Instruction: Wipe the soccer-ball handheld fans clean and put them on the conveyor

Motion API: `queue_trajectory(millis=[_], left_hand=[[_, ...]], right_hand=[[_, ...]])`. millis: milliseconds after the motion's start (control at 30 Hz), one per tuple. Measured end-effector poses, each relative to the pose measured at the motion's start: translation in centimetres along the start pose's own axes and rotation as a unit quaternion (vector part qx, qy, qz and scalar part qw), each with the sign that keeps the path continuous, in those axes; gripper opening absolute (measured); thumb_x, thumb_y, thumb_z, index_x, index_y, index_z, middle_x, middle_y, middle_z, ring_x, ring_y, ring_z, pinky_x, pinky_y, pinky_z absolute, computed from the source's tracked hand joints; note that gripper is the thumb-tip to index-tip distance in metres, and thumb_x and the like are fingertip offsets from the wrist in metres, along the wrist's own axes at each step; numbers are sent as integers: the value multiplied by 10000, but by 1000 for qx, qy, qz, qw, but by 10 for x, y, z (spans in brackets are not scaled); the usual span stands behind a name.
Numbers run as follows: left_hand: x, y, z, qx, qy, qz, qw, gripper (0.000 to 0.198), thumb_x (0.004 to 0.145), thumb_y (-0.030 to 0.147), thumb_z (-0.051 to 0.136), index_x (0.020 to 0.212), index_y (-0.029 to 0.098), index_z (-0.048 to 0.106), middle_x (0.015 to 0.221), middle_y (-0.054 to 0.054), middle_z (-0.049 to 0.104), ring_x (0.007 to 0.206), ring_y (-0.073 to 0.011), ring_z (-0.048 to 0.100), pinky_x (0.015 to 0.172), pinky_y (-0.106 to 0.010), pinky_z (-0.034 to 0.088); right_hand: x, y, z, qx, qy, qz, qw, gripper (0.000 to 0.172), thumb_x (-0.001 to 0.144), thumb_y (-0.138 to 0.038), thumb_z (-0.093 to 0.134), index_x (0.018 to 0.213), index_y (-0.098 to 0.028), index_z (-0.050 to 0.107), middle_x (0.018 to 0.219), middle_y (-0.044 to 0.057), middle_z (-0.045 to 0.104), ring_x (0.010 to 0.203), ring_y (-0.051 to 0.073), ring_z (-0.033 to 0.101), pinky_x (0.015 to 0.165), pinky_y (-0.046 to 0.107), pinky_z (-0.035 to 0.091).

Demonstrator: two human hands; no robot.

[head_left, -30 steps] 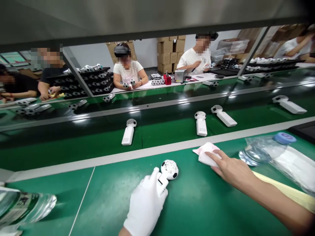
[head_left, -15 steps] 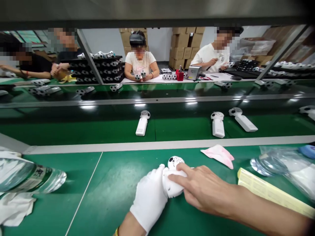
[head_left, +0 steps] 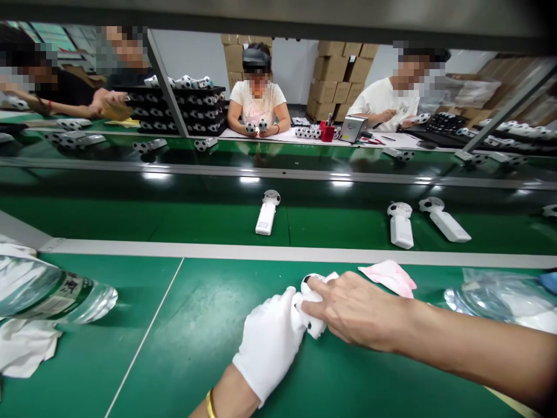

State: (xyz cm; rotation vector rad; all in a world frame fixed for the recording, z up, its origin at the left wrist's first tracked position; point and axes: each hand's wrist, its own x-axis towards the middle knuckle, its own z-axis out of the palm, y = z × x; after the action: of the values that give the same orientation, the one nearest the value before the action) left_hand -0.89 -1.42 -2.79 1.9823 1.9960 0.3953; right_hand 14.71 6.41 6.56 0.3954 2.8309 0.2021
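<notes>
My left hand (head_left: 272, 334), in a white glove, is closed around a white handheld fan with a soccer-ball head (head_left: 307, 283), held over the green bench. The fan's head sticks out past the glove; its handle is mostly hidden. My bare right hand (head_left: 354, 307) lies over the fan from the right, index finger at the head and thumb lower down. Beneath those fingers is a white, soft-looking cloth (head_left: 316, 328) with dark spots, partly covered by the hand. A pink-stained white cloth (head_left: 389, 277) lies just beyond my right hand.
A large water bottle (head_left: 56, 293) and a crumpled white cloth (head_left: 28, 348) are at left. Clear plastic (head_left: 491, 296) lies at right. Beyond the pale rail (head_left: 217, 251), several fans (head_left: 266, 215) rest on the green belt. Co-workers (head_left: 256, 98) sit across, beside stacked black trays (head_left: 174, 110).
Both hands have shifted slightly up, and my right hand's fingers have moved over the fan's head. My right forearm now hides most of the yellow sheet. The camera view has tilted.
</notes>
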Motion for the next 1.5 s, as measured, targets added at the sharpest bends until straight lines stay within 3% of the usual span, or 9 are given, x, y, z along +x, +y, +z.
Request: queue_trajectory(millis=[233, 433, 567, 700, 1000, 1233, 1367, 1500], left_hand=[[0, 3, -1, 5, 7, -10, 1000, 318, 850, 355, 380, 1101, 247, 543, 891, -38, 633, 782, -217, 595, 683, -319, 438], [0, 0, 0, -10, 1, 10, 1000, 284, 855, 331, 402, 1088, 236, 534, 900, -57, 621, 816, -186, 589, 731, -273, 431], [0, -2, 3, -11, 4, 13, 1000, 295, 842, 377, 430, 1085, 243, 530, 926, -59, 614, 857, -195, 585, 760, -276, 434], [-1, -1, 3, -4, 1, 7, 1000, 335, 837, 375, 428, 1134, 241, 508, 919, -62, 620, 849, -203, 589, 740, -283, 442], [-1, 3, 1, 10, 22, -6, 1000, 307, 836, 338, 396, 1103, 262, 528, 886, -31, 631, 787, -229, 593, 669, -342, 452], [-1, 1, 1, 4, 6, 0, 1000, 298, 816, 341, 449, 1085, 242, 531, 862, -40, 627, 786, -212, 599, 697, -321, 460], [-1, 0, 3, 4, 27, 13, 1000, 314, 808, 337, 465, 1101, 235, 513, 889, -40, 628, 826, -227, 604, 717, -341, 471], [-2, 1, 3, 15, 34, 11, 999, 328, 812, 317, 446, 1127, 243, 499, 883, -37, 632, 802, -245, 608, 676, -369, 477]], right_hand=[[-21, 14, -5, 27, 13, 48, 998, 347, 785, -204, 438, 1101, -325, 513, 915, 34, 527, 420, 86, 347, 440, 275, 110], [-1, 1, -3, 37, 9, -9, 999, 275, 789, -200, 465, 1045, -267, 542, 848, 48, 511, 468, 104, 405, 428, 270, 151], [8, -4, -3, 18, -6, -2, 1000, 288, 779, -175, 498, 1057, -241, 538, 824, 48, 497, 459, 93, 408, 424, 266, 162], [7, -4, -2, 15, -7, 7, 1000, 303, 756, -170, 516, 1048, -248, 543, 810, 55, 502, 487, 114, 428, 433, 262, 154], [-16, 11, -4, 12, 0, 42, 999, 355, 785, -204, 440, 1115, -311, 518, 860, 46, 532, 409, 86, 334, 449, 263, 125], [2, -3, 1, 24, -2, 1, 1000, 361, 785, -188, 465, 1137, -264, 497, 873, 69, 518, 508, 121, 441, 451, 258, 164], [5, -6, 2, 15, -9, 10, 1000, 431, 733, -150, 504, 1150, -257, 491, 854, 68, 518, 507, 126, 444, 443, 262, 152], [-1, -2, 1, 11, -19, 36, 999, 382, 747, -148, 480, 1113, -249, 521, 849, 77, 527, 473, 112, 429, 441, 270, 136]])
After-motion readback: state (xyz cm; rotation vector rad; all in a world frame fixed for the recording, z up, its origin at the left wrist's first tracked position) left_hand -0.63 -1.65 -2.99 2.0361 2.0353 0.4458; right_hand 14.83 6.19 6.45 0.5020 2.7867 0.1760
